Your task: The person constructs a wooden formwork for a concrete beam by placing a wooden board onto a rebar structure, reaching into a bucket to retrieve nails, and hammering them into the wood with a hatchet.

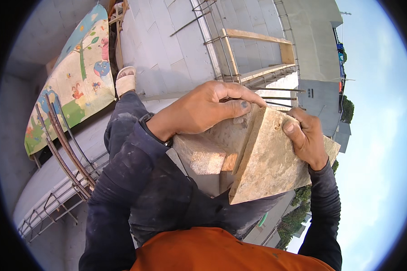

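Observation:
A rough, stained wooden board [271,158] is tilted up in front of my lap. My right hand [307,135] grips its right side, thumb pressed on the broad face and fingers over the top. My left hand [194,108] is at the upper left corner, index finger and thumb closed on the board's edge. Its other fingers are curled out of sight. Below my left hand a thick timber piece [208,161] with a pale, rough end adjoins a smaller wood block [229,161] against the board. How these pieces are joined is hidden.
Steel reinforcing bars [61,131] stick up at the left, beside a colourful cartoon-printed sheet [79,90]. A wooden frame [257,34] sits within a rebar cage [217,40] ahead. Grey block walls [163,45] surround the spot. Open sky and trees [294,221] show at right, far below.

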The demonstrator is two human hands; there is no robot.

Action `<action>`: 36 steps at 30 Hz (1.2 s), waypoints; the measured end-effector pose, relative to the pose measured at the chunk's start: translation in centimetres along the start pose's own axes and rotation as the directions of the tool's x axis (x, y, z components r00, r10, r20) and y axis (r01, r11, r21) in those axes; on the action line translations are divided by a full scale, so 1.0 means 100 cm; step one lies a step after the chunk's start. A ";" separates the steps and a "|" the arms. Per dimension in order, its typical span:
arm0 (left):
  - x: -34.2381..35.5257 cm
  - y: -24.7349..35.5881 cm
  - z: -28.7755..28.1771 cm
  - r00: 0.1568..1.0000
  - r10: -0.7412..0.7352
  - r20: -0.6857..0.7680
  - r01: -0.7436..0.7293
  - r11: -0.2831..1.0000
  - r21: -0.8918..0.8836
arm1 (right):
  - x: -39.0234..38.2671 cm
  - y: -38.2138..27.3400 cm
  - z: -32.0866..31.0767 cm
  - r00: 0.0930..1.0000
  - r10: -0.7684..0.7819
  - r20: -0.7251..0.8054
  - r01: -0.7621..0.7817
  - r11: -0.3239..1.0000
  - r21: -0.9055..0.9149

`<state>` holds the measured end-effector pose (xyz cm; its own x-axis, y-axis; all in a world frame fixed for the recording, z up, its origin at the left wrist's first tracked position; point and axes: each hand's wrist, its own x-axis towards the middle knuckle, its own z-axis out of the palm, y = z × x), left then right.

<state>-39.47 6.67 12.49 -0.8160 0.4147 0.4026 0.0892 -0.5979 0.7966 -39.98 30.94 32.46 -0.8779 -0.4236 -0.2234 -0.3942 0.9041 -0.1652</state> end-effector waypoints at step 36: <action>0.007 -0.005 -0.004 0.992 -0.031 -0.119 0.028 0.999 -0.029 | 0.018 0.005 0.008 0.997 0.047 0.060 -0.048 0.998 0.028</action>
<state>-40.30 6.95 12.20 -0.8807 0.3486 0.3208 0.0497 -0.6055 0.7943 -41.53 30.60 31.21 -0.8774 -0.3837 -0.2880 -0.3435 0.9215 -0.1814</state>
